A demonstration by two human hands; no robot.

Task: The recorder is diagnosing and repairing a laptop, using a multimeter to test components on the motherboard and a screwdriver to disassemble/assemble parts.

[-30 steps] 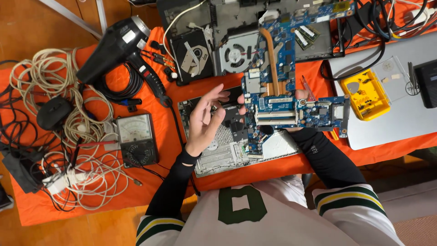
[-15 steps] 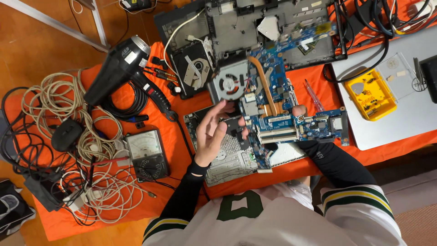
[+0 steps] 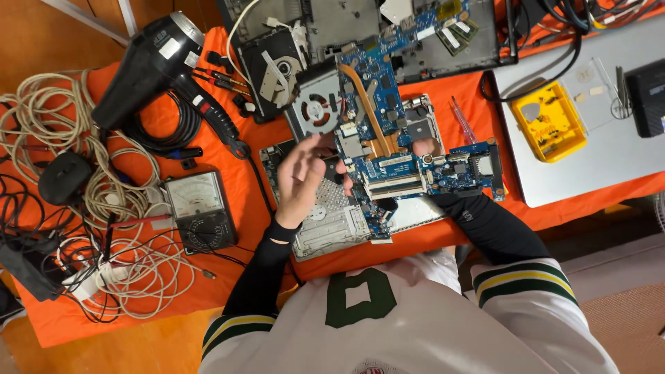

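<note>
A blue laptop motherboard [image 3: 409,163] with a round fan [image 3: 317,111] and a copper heat pipe is held tilted above a silver laptop base [image 3: 332,221]. My right hand [image 3: 420,147] is under the board and grips it; only a fingertip shows over the board, and the black sleeve runs down to the right. My left hand [image 3: 301,181] hovers at the board's left edge, palm toward it and fingers apart, the fingertips just below the fan. It holds nothing.
The orange cloth [image 3: 242,173] also bears a black hair dryer [image 3: 149,66], an analog meter [image 3: 197,208], tangled pale cables [image 3: 104,263] and a black mouse [image 3: 64,176] at left. An opened laptop chassis [image 3: 422,41] lies at the top, and at right a yellow parts box [image 3: 547,121] sits on a silver lid [image 3: 589,173].
The board has tilted and come up a little toward the camera. My left hand has stayed at its left edge with the fingers spread. The view has shifted slightly.
</note>
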